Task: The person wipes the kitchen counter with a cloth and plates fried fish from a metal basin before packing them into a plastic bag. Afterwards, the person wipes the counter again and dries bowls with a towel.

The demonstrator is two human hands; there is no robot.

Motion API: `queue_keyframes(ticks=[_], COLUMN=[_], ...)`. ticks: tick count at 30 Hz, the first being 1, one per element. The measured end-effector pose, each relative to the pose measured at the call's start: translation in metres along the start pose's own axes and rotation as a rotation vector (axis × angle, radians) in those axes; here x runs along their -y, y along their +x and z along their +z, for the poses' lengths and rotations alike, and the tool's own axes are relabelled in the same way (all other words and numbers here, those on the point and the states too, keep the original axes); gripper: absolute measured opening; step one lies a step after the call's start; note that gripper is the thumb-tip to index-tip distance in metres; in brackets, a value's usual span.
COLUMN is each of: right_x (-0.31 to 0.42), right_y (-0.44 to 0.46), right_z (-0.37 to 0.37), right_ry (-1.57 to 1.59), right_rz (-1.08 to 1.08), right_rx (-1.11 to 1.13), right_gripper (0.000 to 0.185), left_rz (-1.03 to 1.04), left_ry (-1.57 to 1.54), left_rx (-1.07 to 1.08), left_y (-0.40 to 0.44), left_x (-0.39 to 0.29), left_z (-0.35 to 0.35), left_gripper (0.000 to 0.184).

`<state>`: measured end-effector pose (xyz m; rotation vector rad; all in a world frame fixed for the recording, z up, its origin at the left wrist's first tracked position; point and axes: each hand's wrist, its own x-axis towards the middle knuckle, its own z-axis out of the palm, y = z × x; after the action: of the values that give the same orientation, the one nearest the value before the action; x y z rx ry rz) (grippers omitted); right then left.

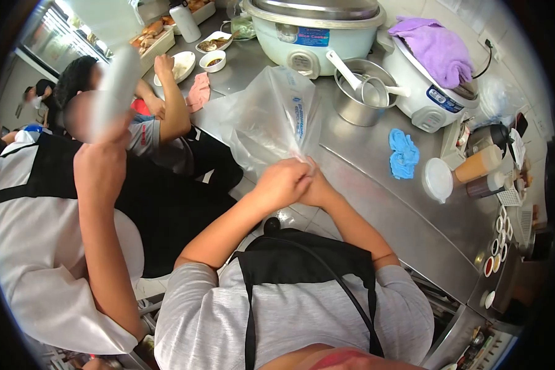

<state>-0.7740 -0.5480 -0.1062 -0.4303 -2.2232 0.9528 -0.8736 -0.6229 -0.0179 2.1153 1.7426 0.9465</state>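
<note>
Bag [268, 120] and bench [345, 145] overlap ahead of me, the clear plastic spread across the near steel edge; I cannot tell whether any of it rests on the metal. The bench is the largest thing, slanting from far left to near right. A co-worker [97, 209] stands close on my left, one raised hand round a blurred white object [116, 86]. On the far side of the bench sits the green cooker [314, 54], with the white cooker [422, 84] to its right, a purple cloth [435, 52] over its lid. Between them and nearer me is the pot [357, 114]; nearer again, off to the right, a crumpled blue cloth [404, 155].

The bag's long axis runs outward from my fingers, forward and leaning left, wide at the far end and narrowing towards me. My left hand [283, 185] lies on the side of its bulk and so is the nearer; my right hand [319, 190] is tucked against it, its fingers partly hidden. Smallest of all is the gathered neck, right at my fingertips: my grip is closed on it from both sides, with the rest of the bag just beyond.
</note>
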Motion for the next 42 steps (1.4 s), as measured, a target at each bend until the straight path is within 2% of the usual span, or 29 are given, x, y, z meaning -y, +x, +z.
queue_keyframes(ticks=[1, 4, 5, 8, 9, 12, 13, 14, 15, 16, 17, 18, 20, 22, 23, 25, 27, 28, 29, 30, 32, 33, 35, 36, 37, 40, 42], right_x=[-0.008, 0.004, 0.003, 0.011, 0.014, 0.001, -0.004, -0.008, -0.011, -0.013, -0.005, 0.007, 0.031, 0.040, 0.040, 0.036, 0.020, 0.009, -0.011, -0.018, -0.028, -0.031, -0.034, -0.035, -0.046, -0.049, -0.039], right_y=[-0.002, 0.007, 0.009, 0.010, 0.010, 0.003, -0.008, -0.012, -0.014, -0.017, -0.015, -0.010, 0.007, 0.032, 0.043, 0.065, 0.080, 0.086, 0.088, 0.091, 0.100, 0.104, 0.106, 0.106, 0.109, 0.113, 0.107], right_z=[0.007, -0.014, -0.023, -0.044, -0.049, -0.041, -0.053, -0.059, -0.065, -0.069, -0.070, -0.073, -0.079, -0.090, -0.094, -0.103, -0.104, -0.098, -0.085, -0.076, -0.062, -0.053, -0.041, -0.036, -0.028, -0.045, -0.060], right_ry=[-0.062, 0.622, 0.492, 0.461, 0.433, 0.717, 0.800, 0.751, 0.705, 0.665, 0.337, 0.061, -0.494, -0.613, -0.631, -0.664, -0.418, -0.283, -0.263, -0.153, 0.060, 0.057, 0.100, 0.121, 0.157, 0.170, 0.194], right_rz=[0.008, 0.305, 0.252, 0.315, 0.352, 0.205, 0.351, 0.405, 0.457, 0.510, 0.292, 0.114, -0.227, -0.352, -0.398, -0.500, -0.112, 0.076, -0.060, 0.057, 0.287, 0.360, 0.310, 0.286, 0.114, 0.009, 0.081], right_rx=[0.016, -0.294, -0.329, -0.202, -0.132, -0.239, -0.109, -0.102, -0.098, -0.093, -0.082, -0.091, -0.088, -0.034, -0.021, 0.007, 0.276, 0.411, 0.195, 0.110, -0.054, -0.081, -0.068, -0.063, -0.031, 0.402, 0.488], right_gripper=[0.036, 0.031, 0.024, 0.023, 0.031, 0.039, 0.040, 0.037, 0.035, 0.033, 0.029, 0.026, 0.022, 0.024, 0.025, 0.026, 0.027, 0.028, 0.031, 0.033, 0.038, 0.040, 0.035, 0.032, 0.025, 0.023, 0.025], left_rz=[-0.090, 0.122, 0.167, 0.045, 0.080, 0.104, 0.046, -0.119, -0.388, -0.214, -0.310, -0.356, -0.444, -0.181, -0.212, -0.197, -0.268, -0.193, -0.120, -0.047, 0.024, 0.070, 0.129, 0.088, 0.050, -0.029, -0.034], left_ry=[-0.006, 0.183, 0.199, 0.386, 0.349, 0.139, -0.172, -0.429, -0.615, -0.805, -0.986, -0.989, -0.771, -0.311, -0.324, -0.174, 0.051, 0.167, 0.284, 0.399, 0.372, 0.352, 0.320, 0.233, 0.147, 0.066, 0.093], left_rx=[0.153, -0.138, -0.111, -0.086, -0.158, -0.117, -0.282, -0.333, -0.320, -0.545, -0.601, -0.540, -0.386, -0.240, -0.147, -0.099, -0.021, -0.097, -0.171, -0.244, -0.331, -0.377, -0.428, -0.424, -0.420, -0.381, -0.371], left_y=[0.005, 0.015, 0.018, 0.026, 0.030, 0.041, 0.041, 0.038, 0.039, 0.036, 0.040, 0.040, 0.052, 0.061, 0.060, 0.059, 0.058, 0.055, 0.050, 0.044, 0.037, 0.036, 0.037, 0.038, 0.041, 0.046, 0.050], left_x=[-0.008, -0.006, 0.008, 0.039, 0.044, 0.079, 0.083, 0.093, 0.082, 0.087, 0.082, 0.085, 0.079, 0.068, 0.071, 0.065, 0.059, 0.061, 0.064, 0.067, 0.073, 0.074, 0.071, 0.075, 0.080, 0.095, 0.097], left_z=[-0.004, -0.019, -0.020, 0.011, 0.022, 0.034, 0.035, 0.034, 0.018, 0.021, 0.018, 0.014, 0.013, 0.013, 0.018, 0.017, 0.008, 0.007, 0.009, 0.012, 0.014, 0.014, 0.009, 0.008, 0.006, 0.000, 0.000], left_gripper=[0.028, 0.064, 0.091, 0.087, 0.070, 0.045, 0.028, 0.022, 0.023, 0.025, 0.025, 0.019, 0.017, 0.022, 0.022, 0.020, 0.020, 0.020, 0.021, 0.021, 0.026, 0.026, 0.024, 0.023, 0.023, 0.023, 0.025])
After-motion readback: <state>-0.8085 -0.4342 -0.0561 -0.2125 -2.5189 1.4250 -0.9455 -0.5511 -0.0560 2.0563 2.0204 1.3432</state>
